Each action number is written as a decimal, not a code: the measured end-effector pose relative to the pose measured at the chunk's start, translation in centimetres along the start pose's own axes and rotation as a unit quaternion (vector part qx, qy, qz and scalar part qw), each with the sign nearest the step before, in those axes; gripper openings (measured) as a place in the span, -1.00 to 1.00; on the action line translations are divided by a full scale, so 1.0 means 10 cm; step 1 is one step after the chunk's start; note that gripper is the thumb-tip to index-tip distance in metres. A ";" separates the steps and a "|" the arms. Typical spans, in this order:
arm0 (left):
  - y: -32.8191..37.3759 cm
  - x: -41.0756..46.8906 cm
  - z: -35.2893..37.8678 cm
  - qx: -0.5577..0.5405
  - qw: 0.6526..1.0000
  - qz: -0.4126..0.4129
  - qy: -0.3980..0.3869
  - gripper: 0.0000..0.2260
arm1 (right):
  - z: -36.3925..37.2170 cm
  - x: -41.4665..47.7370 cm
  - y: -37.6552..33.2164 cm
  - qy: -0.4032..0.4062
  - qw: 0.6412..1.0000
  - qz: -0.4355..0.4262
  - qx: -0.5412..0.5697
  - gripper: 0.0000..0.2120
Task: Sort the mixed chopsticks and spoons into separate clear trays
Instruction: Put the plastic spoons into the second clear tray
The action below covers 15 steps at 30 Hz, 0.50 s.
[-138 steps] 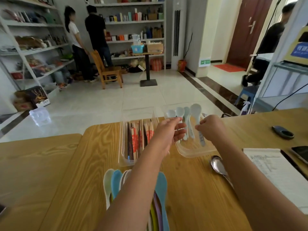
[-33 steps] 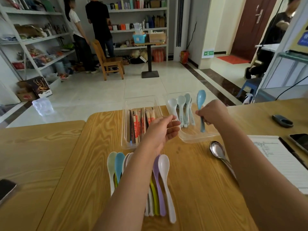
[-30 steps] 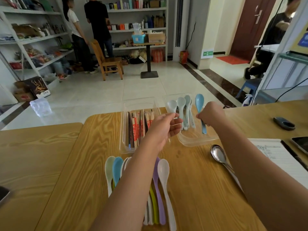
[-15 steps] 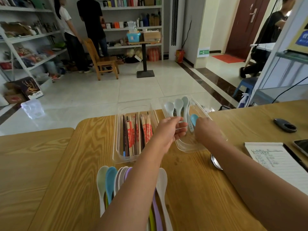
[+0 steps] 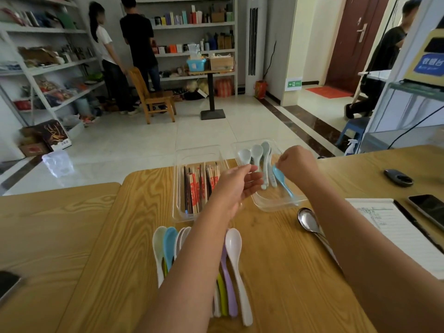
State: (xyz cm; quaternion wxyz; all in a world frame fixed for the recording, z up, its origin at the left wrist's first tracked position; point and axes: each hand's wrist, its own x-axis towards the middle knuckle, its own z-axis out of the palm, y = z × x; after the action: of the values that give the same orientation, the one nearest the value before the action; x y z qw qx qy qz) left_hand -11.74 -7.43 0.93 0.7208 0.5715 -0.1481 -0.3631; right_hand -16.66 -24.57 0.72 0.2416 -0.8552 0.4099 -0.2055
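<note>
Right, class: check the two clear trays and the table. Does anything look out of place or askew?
Yes. The silver metal spoon lies alone on the wooden table, outside the right-hand clear tray. In that tray the light blue plastic spoon lies slanted, unlike the pale spoons lined up beside it.

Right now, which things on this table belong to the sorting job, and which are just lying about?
Job: chopsticks in the left tray; pale spoons in the right tray; blue spoon, pinched by the right hand; loose spoons; metal spoon.

Lying about: notepad; phone; second phone at the left edge; dark gadget.
</note>
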 end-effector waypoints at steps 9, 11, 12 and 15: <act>-0.76 -1.21 -0.48 -0.024 0.995 -0.013 0.095 -0.77 | 0.36 -1.91 0.21 -0.163 0.959 0.068 0.220 -0.88; -0.87 -1.30 -0.53 -0.016 0.995 -0.024 0.100 -0.77 | 0.51 -2.03 0.25 -0.183 0.964 0.070 0.179 -0.88; -0.91 -1.33 -0.55 -0.018 0.994 -0.025 0.104 -0.77 | 0.56 -2.07 0.25 -0.185 0.967 0.069 0.160 -0.87; -0.96 -1.40 -0.58 -0.013 0.993 -0.030 0.112 -0.77 | 0.63 -2.12 0.24 -0.188 0.974 0.065 0.114 -0.82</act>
State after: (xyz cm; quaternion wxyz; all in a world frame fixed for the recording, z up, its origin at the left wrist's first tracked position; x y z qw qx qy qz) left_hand -21.13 5.64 -6.96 0.7291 0.6032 -0.0440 -0.3204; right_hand -26.94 -7.36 -8.96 0.4226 -0.8171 0.3857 -0.0706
